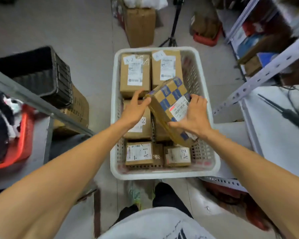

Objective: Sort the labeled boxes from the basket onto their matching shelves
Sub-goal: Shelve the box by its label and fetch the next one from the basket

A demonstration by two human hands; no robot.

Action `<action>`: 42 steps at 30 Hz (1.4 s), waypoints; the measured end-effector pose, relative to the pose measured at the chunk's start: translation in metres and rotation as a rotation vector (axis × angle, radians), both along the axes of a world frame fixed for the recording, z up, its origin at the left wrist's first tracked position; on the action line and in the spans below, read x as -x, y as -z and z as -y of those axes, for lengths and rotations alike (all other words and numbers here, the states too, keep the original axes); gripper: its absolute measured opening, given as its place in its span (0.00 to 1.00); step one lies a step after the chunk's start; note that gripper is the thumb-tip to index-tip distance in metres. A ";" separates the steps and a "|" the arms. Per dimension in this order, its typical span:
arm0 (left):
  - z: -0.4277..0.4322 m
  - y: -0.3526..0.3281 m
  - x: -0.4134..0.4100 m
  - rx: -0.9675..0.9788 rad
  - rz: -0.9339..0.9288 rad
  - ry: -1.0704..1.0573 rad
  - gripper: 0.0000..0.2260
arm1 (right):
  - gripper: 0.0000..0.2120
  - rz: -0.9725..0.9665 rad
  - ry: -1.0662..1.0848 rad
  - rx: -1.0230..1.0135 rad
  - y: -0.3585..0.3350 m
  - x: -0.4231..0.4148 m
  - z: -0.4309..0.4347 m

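1. At the near end of the basket [162, 175], the near A-1 box [139, 153] and the near A-2 box [177, 156] are lying flat, side by side, with neither hand on them.
2. Over the basket's middle, both hands are holding the checked box [169, 102] tilted, its near end low among the boxes beneath and its far end raised.
3. The left hand [136, 109] is pinching that box's far-left corner, fingers [138, 94] curled round it. The right hand [192, 116] is gripping its right edge, with the thumb on the near side.
4. At the basket's far end, the far A-2 box [135, 73] and the far A-1 box [166, 66] are sitting next to each other.
5. The step in hand looks like picking one box out. Since the basket is holding many boxes, the sorting seems to be at an early stage.
6. Only a shipping label is showing on the checked box, and I cannot read a shelf mark on it.
7. The next move is probably calling for lifting it clear of the basket's wall, turning it to find the mark, then carrying it to the rack [259, 80] right of the basket or to another shelf.
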State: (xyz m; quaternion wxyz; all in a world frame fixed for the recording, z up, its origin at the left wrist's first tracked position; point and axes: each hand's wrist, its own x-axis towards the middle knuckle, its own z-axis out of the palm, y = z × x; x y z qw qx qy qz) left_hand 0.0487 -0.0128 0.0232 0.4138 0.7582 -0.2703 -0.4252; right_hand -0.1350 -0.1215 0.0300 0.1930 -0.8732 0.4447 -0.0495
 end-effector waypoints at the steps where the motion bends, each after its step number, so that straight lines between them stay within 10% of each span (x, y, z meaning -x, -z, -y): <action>1: 0.004 -0.013 0.000 0.067 -0.083 0.002 0.27 | 0.52 0.040 0.057 -0.023 -0.011 -0.009 -0.001; 10: 0.015 -0.096 0.001 0.394 -0.118 0.111 0.38 | 0.52 0.471 0.505 -0.191 -0.108 -0.059 -0.024; 15: 0.005 -0.125 -0.015 0.450 -0.091 0.146 0.48 | 0.21 0.732 0.453 -0.220 -0.141 -0.059 -0.025; 21: -0.005 -0.140 -0.031 0.518 -0.048 0.180 0.48 | 0.16 0.731 0.374 -0.193 -0.167 -0.051 -0.030; 35: -0.037 -0.159 -0.023 0.505 -0.054 0.308 0.46 | 0.10 -0.050 0.132 -0.181 -0.196 0.019 -0.053; 42: -0.065 -0.159 0.050 0.498 -0.119 0.465 0.50 | 0.11 -0.071 0.236 -0.293 -0.198 0.101 -0.113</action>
